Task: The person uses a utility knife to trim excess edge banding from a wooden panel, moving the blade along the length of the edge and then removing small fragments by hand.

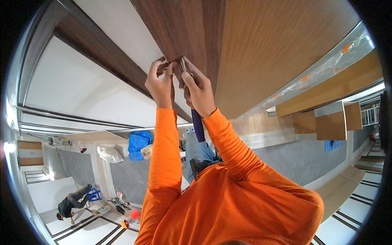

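Note:
My left hand (161, 81) is raised to a dark brown wooden panel (188, 24), fingers curled against its left edge; whatever they pinch is too small to make out. My right hand (198, 87) grips a slim metal tool (183, 64) close to my left fingertips, against the panel. A long dark purple handle (197, 124) hangs below my right hand, its upper end hidden by the fingers. Lighter wood-grain boarding (261, 45) lies to the right of the dark panel, and a white panel with dark trim (77, 77) lies to the left.
A co-worker (71, 204) in dark clothing bends low at lower left beside a blue stool (94, 194). Blue fabric (139, 143), a white sack (109, 153) and scattered tools (122, 204) are on the floor (286, 161). Open wooden boxes (328, 126) stand at right.

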`<state>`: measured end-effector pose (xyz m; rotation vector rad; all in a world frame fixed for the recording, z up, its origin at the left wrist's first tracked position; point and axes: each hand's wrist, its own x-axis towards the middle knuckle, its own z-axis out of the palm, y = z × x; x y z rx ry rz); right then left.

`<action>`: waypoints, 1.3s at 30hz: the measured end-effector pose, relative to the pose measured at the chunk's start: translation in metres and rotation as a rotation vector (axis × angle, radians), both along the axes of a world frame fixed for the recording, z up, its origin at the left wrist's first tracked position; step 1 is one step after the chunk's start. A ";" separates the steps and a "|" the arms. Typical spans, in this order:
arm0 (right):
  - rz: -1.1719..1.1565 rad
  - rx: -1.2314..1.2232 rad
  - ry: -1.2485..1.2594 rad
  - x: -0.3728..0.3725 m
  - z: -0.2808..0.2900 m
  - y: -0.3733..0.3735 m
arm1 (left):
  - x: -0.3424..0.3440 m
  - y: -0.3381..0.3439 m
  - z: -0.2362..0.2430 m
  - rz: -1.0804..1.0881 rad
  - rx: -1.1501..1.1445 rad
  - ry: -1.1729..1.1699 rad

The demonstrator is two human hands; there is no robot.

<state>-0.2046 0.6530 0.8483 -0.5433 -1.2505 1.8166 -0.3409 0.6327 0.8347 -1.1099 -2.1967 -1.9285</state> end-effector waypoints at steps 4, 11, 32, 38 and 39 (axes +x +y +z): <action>-0.001 0.001 -0.036 0.000 -0.002 -0.001 | 0.013 -0.003 0.009 -0.044 0.039 -0.090; -0.049 0.061 -0.056 -0.004 -0.004 -0.006 | 0.011 -0.002 0.007 -0.056 0.083 -0.087; -0.040 -0.162 0.056 -0.013 0.018 -0.017 | 0.011 -0.007 0.012 -0.016 0.013 0.086; -0.053 -0.002 -0.008 -0.009 0.003 -0.008 | 0.012 -0.004 0.012 -0.002 0.033 0.039; -0.067 0.013 0.015 -0.011 0.004 -0.008 | 0.011 -0.002 0.010 -0.002 0.035 0.046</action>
